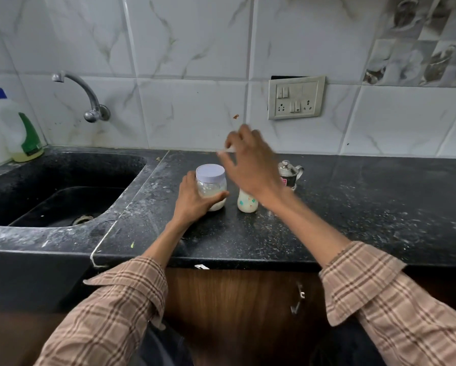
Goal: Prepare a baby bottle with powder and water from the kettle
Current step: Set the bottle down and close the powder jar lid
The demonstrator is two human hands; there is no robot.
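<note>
The black counter holds everything near its back edge. Your left hand wraps around the jar of powder. Your blurry right hand pinches something small and white above the bottle, beside the kettle.

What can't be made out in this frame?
- Bottle top: hidden by the right hand in the head view.
- What the right hand pinches: a small white thing, motion-blurred.
- Jar fill level: partly covered by the left hand.
- Kettle left side: behind the right hand; contents unseen.
- Label on the green-and-white bottle: too small.
</note>
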